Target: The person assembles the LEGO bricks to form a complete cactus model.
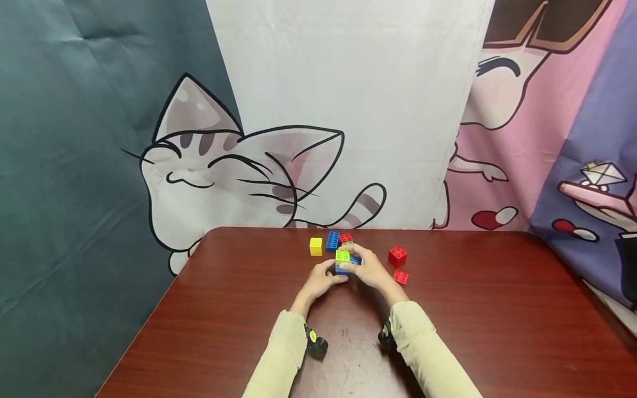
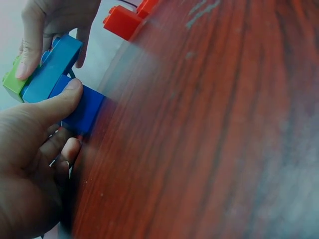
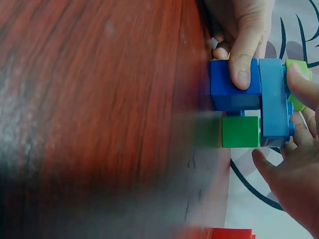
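Between the two hands stands a small stack of toy building blocks. At its base are a dark blue block (image 3: 232, 92) and a green block (image 3: 240, 132), side by side. A longer, lighter blue block (image 3: 273, 102) spans them, and a lime green block (image 1: 342, 256) tops one end. My left hand (image 1: 320, 282) pinches the dark blue block, its thumb flat on the near side in the left wrist view. With thumb and fingers, my right hand (image 1: 369, 271) grips the lime green block from above. The thumb partly covers that block in the right wrist view.
Behind the stack, a yellow block (image 1: 316, 247), a blue block (image 1: 333, 241) and a red block (image 1: 345, 237) sit near the table's back edge. Two more lie right of the hands: a red block (image 1: 397, 256) and a flatter red block (image 1: 400, 277). A printed cloth backdrop (image 1: 398, 110) hangs behind the brown table (image 1: 224, 309).
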`<act>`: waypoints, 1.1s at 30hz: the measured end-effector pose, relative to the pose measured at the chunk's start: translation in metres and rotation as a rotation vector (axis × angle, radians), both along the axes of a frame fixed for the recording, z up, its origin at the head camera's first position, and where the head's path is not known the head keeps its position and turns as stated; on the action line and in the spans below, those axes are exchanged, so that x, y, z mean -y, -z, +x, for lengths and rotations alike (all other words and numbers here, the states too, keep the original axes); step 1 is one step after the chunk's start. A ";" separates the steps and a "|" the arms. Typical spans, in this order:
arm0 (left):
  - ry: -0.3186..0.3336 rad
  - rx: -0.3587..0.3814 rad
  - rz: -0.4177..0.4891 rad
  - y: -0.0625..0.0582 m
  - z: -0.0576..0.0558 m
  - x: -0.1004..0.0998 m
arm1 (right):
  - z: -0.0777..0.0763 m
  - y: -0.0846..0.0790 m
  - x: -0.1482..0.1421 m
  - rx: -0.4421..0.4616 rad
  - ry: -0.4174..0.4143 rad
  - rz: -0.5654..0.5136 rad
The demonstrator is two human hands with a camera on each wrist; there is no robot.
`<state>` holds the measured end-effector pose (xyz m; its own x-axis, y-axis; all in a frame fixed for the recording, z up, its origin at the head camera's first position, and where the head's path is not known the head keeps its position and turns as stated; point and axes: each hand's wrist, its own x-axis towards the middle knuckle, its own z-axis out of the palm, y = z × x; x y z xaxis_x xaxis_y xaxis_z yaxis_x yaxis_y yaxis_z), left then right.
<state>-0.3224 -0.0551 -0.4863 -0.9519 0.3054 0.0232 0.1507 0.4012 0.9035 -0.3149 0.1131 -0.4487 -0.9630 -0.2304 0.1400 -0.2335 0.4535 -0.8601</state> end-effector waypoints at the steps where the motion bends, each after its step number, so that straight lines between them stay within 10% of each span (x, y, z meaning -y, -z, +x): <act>1: -0.003 0.003 0.001 0.000 0.000 0.000 | 0.000 0.001 0.000 -0.005 -0.001 0.001; 33: -0.017 0.018 0.015 0.001 -0.002 -0.001 | -0.005 0.009 -0.001 -0.021 0.011 -0.008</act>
<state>-0.3239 -0.0541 -0.4873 -0.9572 0.2891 0.0101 0.1273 0.3896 0.9122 -0.3202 0.1137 -0.4577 -0.9622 -0.2188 0.1619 -0.2466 0.4494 -0.8586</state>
